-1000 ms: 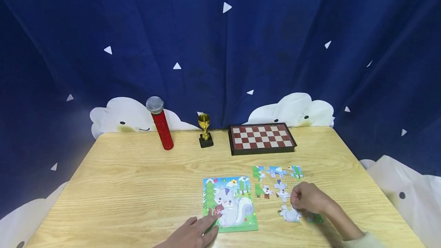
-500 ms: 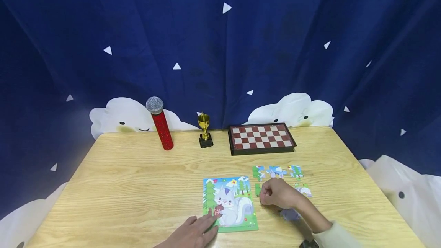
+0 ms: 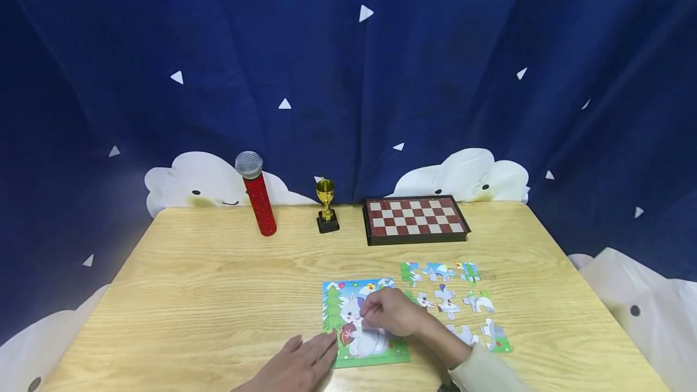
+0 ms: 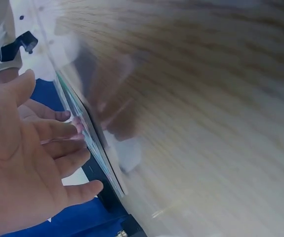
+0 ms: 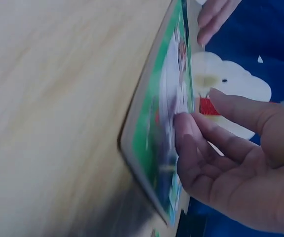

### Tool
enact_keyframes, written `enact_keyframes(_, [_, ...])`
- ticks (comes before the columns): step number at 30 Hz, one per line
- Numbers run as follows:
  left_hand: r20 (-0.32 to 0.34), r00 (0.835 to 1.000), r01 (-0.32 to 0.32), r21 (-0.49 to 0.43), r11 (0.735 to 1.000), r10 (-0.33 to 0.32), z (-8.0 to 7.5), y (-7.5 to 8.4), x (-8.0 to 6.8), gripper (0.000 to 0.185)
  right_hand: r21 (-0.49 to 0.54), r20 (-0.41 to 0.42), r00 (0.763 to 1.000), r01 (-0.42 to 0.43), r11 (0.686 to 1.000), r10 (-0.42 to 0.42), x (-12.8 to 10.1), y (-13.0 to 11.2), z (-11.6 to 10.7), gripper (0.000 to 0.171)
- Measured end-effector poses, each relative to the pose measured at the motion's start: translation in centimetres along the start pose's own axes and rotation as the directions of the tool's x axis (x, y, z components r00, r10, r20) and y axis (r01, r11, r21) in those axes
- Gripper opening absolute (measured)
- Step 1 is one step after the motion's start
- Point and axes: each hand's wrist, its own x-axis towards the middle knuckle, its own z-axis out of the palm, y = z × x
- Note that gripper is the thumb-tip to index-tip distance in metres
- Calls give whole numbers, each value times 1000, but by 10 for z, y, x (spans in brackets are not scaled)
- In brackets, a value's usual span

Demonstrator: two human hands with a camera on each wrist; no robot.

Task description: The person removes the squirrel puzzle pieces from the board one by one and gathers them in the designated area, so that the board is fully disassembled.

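A squirrel picture puzzle board (image 3: 372,343) lies flat on the wooden table. My left hand (image 3: 298,363) rests at its lower left edge with the fingers extended, as the left wrist view shows of the left hand (image 4: 28,153) too. Over the middle of the picture is my right hand (image 3: 394,312), partly covering the squirrel. In the right wrist view the right hand (image 5: 240,153) has bent fingers close to the board (image 5: 154,113), thumb apart; no piece shows between them. Whether the fingertips touch the picture I cannot tell. Several loose jigsaw pieces (image 3: 446,302) lie in rows to the right, some hidden behind the right arm.
Along the back stand a red microphone (image 3: 260,204) with a silver head, a small gold trophy cup (image 3: 327,207) on a black base, and a red-and-white chessboard (image 3: 416,219). A dark blue curtain (image 3: 305,47) hangs behind the wooden table (image 3: 207,283).
My right hand has moved left from the loose jigsaw pieces onto the squirrel picture, uncovering pieces on the right. The left hand has shifted slightly toward the lower left.
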Motion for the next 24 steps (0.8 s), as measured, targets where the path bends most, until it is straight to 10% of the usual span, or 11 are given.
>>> enact_keyframes(7, [154,987,60,-31,998,-54,0,0,-5,85,57,45,999,-10,998,8,6,-10,12,15])
enact_keyframes(24, [120,992,46,18,999,-48,4,1,-8,84,76,78,995,-65,995,59,7,-24,24,12])
